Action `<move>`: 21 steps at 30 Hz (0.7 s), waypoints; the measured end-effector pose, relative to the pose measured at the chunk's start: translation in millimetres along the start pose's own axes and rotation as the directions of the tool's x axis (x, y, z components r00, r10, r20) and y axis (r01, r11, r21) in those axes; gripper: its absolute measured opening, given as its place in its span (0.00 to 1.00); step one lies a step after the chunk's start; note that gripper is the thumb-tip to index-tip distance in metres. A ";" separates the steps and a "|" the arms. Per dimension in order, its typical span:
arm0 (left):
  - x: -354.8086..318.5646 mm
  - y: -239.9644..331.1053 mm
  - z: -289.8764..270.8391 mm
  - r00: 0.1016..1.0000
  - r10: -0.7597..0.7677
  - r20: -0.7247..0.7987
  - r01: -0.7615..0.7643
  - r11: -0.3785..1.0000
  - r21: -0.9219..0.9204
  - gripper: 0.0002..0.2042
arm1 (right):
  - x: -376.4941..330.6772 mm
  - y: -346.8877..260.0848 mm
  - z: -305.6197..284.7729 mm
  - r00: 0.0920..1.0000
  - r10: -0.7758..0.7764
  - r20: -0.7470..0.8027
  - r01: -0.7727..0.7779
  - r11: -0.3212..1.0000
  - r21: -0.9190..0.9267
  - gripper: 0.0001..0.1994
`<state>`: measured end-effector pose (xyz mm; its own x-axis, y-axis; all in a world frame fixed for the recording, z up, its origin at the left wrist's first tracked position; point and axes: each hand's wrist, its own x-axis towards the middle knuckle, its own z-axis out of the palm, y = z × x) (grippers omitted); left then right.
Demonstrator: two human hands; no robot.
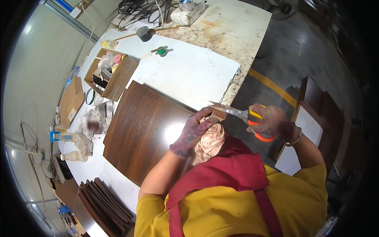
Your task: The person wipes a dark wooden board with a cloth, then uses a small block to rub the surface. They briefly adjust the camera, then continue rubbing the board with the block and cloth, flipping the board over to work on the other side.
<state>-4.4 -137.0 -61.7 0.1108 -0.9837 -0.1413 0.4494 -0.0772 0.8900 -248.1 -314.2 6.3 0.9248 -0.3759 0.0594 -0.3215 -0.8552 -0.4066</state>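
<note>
My left hand [190,135] is closed round a crumpled pale pink cloth [210,141], with a small brown piece [219,114] standing out at the fingertips. What that piece is made of I cannot make out. In my right hand [273,120] is a pair of scissors [237,113] with yellow and orange handles. Their blades point left, slightly parted, right by the brown piece; whether they touch it is unclear. Left of my left hand, dark brown wood-grain panels [138,132] lie stacked on the white-covered table [185,65].
A cardboard box [123,77] of odds and ends stands beyond the panels. Bottles [74,156] and a stained rag [94,119] lie at the left. Several dark curved strips [104,205] are stacked lower left. More panels [312,96] stand right of me.
</note>
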 end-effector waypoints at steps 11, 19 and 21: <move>20.2 9.0 14.5 0.995 -0.039 0.093 0.017 0.974 0.227 0.30 | -28.1 5.9 -3.6 0.902 0.407 0.147 -0.431 0.815 0.388 0.28; 25.4 12.0 18.8 0.987 0.133 0.096 -0.164 0.819 0.549 0.22 | -19.1 -7.2 -18.0 0.964 0.241 0.108 -0.255 0.956 0.143 0.33; 25.8 12.2 25.6 0.971 0.229 0.062 -0.210 0.710 0.672 0.18 | -19.8 -5.8 -13.8 0.981 0.189 0.051 -0.193 0.976 0.100 0.33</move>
<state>-18.8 -167.4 -43.3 0.1557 -0.9834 0.0936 -0.3004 0.0431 0.9528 -267.3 -306.7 20.1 0.8567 -0.5117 -0.0648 -0.4718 -0.7266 -0.4994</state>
